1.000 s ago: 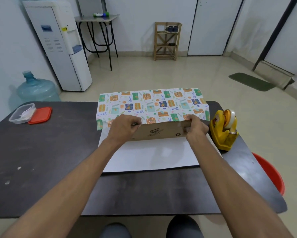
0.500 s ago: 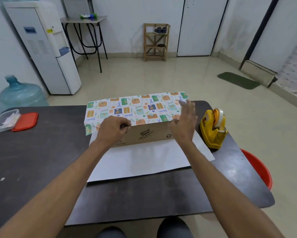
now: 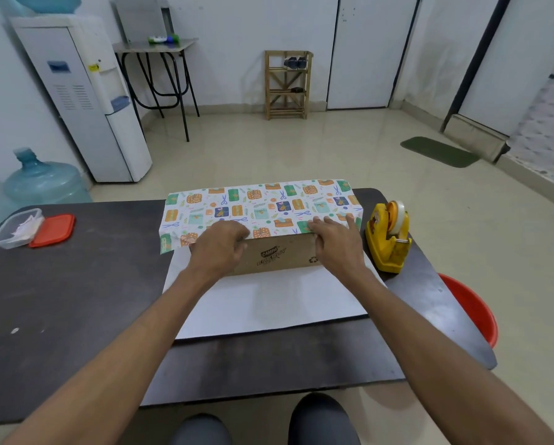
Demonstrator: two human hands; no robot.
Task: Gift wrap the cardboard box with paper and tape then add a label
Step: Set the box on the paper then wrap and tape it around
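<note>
Patterned wrapping paper (image 3: 263, 203) drapes over the cardboard box (image 3: 279, 256) on the dark table (image 3: 76, 284), hiding its top and far side, so only the near brown face shows. That face reads "CAMPA", with smaller print beneath too blurred to make out, beside a recycling mark. The left hand (image 3: 219, 247) curls over the box's near top edge with fingertips hidden, grip unclear; the right hand (image 3: 335, 240) lies flat, fingers slightly spread, pressing the paper's edge, near a yellow tape dispenser (image 3: 388, 239).

Printed on the near side of the cardboard box (image 3: 277, 256): the brand word "CAMPA", a second line beneath it too blurred to read, and a recycling symbol toward the box's right end.
</note>
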